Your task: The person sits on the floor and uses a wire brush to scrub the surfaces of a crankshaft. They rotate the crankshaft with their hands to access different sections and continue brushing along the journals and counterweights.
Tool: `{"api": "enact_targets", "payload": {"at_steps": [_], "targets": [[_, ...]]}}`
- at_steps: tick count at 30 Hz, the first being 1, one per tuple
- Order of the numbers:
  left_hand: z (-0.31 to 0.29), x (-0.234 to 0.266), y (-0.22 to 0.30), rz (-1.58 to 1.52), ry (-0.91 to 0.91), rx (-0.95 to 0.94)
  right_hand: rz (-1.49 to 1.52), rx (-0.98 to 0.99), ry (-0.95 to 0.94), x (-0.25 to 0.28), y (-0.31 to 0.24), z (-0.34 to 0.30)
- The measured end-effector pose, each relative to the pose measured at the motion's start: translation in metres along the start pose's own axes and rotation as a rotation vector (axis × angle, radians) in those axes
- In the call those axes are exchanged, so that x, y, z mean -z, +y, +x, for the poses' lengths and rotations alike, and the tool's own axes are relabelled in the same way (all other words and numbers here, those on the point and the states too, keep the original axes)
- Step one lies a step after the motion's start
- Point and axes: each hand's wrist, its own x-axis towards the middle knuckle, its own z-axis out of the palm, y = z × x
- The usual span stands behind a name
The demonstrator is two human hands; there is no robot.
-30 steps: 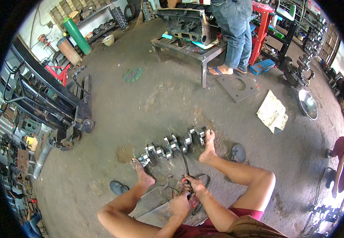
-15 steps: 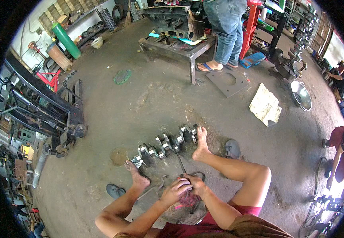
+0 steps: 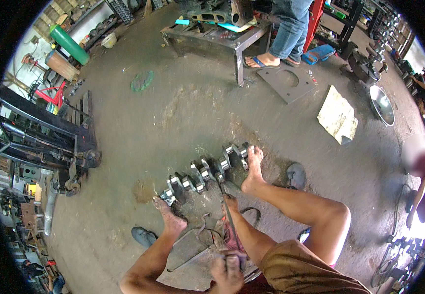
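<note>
A metal crankshaft [image 3: 202,172] lies slantwise on the floor in front of me, its ends against my bare feet. From its middle a narrow dark strap [image 3: 230,223] runs back toward me. My right hand [image 3: 230,202] is closed on the strap near the crankshaft. Low in the picture and smeared by motion, my left hand [image 3: 228,274] is closed around the strap farther back, close to my body. The strap's path around the crankshaft is too small to follow. A reddish cloth [image 3: 232,237] lies between my legs, partly behind my right forearm.
Sandals [image 3: 145,236] lie beside my feet. Ahead, a person in jeans [image 3: 291,32] stands by a metal stand [image 3: 212,39] bearing an engine block. A holed plate [image 3: 283,85], stained paper [image 3: 337,115] and metal basin [image 3: 382,105] are at far right; lifting equipment [image 3: 50,132] stands left.
My hands were close together near my lap. Now the right hand has moved forward toward the crankshaft and the left has drawn back toward my body. The view has shifted slightly.
</note>
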Motion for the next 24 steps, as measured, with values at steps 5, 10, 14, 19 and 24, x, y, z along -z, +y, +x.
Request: {"api": "enact_targets", "payload": {"at_steps": [5, 10, 14, 19, 24], "targets": [[-0.03, -0.014, -0.048, 0.231, 0.098, 0.329, -0.385, 0.349, 0.243, 0.021, 0.021, -0.013], [-0.003, -0.028, -0.097, -0.302, 0.196, 0.594, -0.243, 0.239, 0.071, 0.047, -0.005, -0.088], [0.021, -0.036, -0.131, -0.295, 0.228, 0.578, -0.254, 0.405, 0.042, 0.057, -0.021, -0.143], [0.043, -0.042, -0.181, -0.181, 0.103, 0.548, -0.551, 0.393, 0.173, 0.074, -0.038, -0.197], [0.066, -0.042, -0.244, 0.108, 0.164, 0.484, -0.572, 0.362, 0.137, 0.094, -0.044, -0.252]]}}
